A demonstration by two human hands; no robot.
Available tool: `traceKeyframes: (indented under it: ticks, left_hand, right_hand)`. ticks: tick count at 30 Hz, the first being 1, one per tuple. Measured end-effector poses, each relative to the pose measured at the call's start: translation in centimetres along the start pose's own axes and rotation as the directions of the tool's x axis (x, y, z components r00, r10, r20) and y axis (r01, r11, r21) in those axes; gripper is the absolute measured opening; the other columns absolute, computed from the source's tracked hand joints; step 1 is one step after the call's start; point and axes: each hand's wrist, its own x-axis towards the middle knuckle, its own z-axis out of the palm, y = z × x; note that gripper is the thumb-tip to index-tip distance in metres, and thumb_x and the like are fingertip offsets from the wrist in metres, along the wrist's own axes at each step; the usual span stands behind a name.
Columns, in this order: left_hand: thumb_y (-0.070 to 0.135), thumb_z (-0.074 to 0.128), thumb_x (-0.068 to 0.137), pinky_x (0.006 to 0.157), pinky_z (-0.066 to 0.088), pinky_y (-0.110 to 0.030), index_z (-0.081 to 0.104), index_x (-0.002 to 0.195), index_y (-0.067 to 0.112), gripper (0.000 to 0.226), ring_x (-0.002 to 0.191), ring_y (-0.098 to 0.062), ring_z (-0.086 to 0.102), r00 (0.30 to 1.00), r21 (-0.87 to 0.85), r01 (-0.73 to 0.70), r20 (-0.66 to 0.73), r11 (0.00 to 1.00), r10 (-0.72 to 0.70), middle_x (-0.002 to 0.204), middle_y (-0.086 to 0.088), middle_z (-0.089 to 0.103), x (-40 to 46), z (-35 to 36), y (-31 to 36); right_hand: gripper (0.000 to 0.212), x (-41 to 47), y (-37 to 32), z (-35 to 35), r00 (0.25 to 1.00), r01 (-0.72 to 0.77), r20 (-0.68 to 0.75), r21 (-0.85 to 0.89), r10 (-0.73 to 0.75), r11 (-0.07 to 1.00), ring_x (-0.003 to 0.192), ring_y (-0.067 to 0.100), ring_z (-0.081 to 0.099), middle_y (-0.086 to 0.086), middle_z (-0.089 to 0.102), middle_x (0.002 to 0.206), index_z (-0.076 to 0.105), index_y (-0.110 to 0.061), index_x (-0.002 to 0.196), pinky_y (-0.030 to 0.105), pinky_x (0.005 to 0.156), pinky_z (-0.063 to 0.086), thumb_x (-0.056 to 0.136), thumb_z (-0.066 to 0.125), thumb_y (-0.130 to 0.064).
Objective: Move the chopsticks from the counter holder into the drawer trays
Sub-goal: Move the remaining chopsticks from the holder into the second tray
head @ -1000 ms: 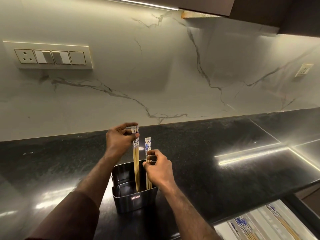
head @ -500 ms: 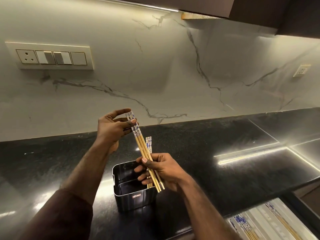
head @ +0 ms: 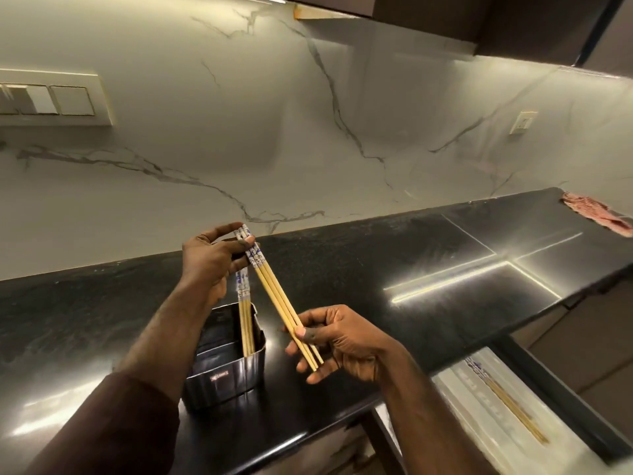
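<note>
Fingers (head: 239,243) of both hands pinching slanted chopsticks (head: 281,299) beside holder (head: 226,368), drawer tray (head: 507,423) below-right.

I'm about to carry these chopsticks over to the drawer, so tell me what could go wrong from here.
1. The chopsticks in hand are held only at their ends, by the left hand and right hand; a loose grip could let one slide out onto the counter.
2. The left hand sits just above the chopsticks in the holder, so it may knock them or tip the holder.
</note>
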Motion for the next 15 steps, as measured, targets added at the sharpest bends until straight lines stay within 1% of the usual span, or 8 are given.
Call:
traceKeyframes:
  ticks: [3,7,10,13,14,15]
  left_hand:
    - [-0.004,0.065,0.084,0.062,0.061,-0.028,0.061,0.120,0.006,0.037,0.086,-0.023,0.071,0.998,-0.048,0.052,0.045,0.997,-0.050,0.100,-0.015,0.069,-1.6,2.5,-1.9]
    - [0.002,0.062,0.089,0.065,0.059,-0.032,0.059,0.122,0.001,0.033,0.087,-0.026,0.074,0.979,-0.012,0.155,0.133,0.988,-0.152,0.108,-0.019,0.070,-4.5,6.7,-5.4]
    - [0.008,0.058,0.093,0.068,0.059,-0.034,0.060,0.120,0.001,0.028,0.090,-0.027,0.074,0.938,0.034,0.266,0.219,0.963,-0.267,0.109,-0.020,0.071,-8.3,10.8,-8.5]
    - [0.010,0.056,0.095,0.082,0.058,-0.039,0.061,0.119,-0.001,0.027,0.095,-0.028,0.071,0.890,0.064,0.352,0.286,0.934,-0.355,0.111,-0.020,0.071,-12.8,14.9,-11.5]
    - [0.010,0.056,0.095,0.082,0.058,-0.039,0.061,0.119,-0.001,0.027,0.093,-0.027,0.071,0.880,0.074,0.368,0.295,0.927,-0.373,0.110,-0.020,0.071,-14.3,16.2,-12.6]
    - [0.009,0.056,0.095,0.079,0.059,-0.038,0.061,0.119,-0.002,0.027,0.091,-0.026,0.072,0.872,0.079,0.381,0.300,0.921,-0.387,0.108,-0.020,0.072,-15.9,17.7,-13.7]
  right_hand:
    - [0.024,-2.7,0.5,-1.8,0.998,-0.007,-0.068,-0.001,0.007,1.000,0.074,0.022,0.070,0.014,0.072,0.095,0.066,-0.006,0.120,0.033,0.058,0.062,0.097,0.058,-0.011]
    - [0.027,-6.7,1.8,-4.5,0.982,-0.034,-0.185,0.003,0.034,0.999,0.073,0.021,0.070,0.013,0.073,0.094,0.065,-0.004,0.121,0.033,0.060,0.062,0.096,0.060,-0.012]
    - [0.026,-10.6,3.1,-7.0,0.960,-0.048,-0.275,0.022,0.052,0.999,0.074,0.022,0.071,0.014,0.074,0.095,0.067,-0.004,0.119,0.037,0.065,0.063,0.095,0.062,-0.013]
    - [0.024,-15.5,4.5,-9.6,0.929,-0.079,-0.362,0.018,0.080,0.997,0.075,0.022,0.072,0.014,0.075,0.095,0.068,-0.003,0.116,0.038,0.070,0.063,0.095,0.063,-0.013]
    - [0.023,-17.4,5.1,-10.5,0.919,-0.090,-0.383,0.025,0.093,0.996,0.076,0.023,0.072,0.014,0.075,0.095,0.069,-0.003,0.115,0.039,0.072,0.063,0.094,0.063,-0.012]
    - [0.022,-19.5,5.7,-11.5,0.910,-0.103,-0.399,0.037,0.109,0.994,0.077,0.023,0.072,0.014,0.076,0.095,0.070,-0.002,0.114,0.040,0.073,0.063,0.094,0.063,-0.010]
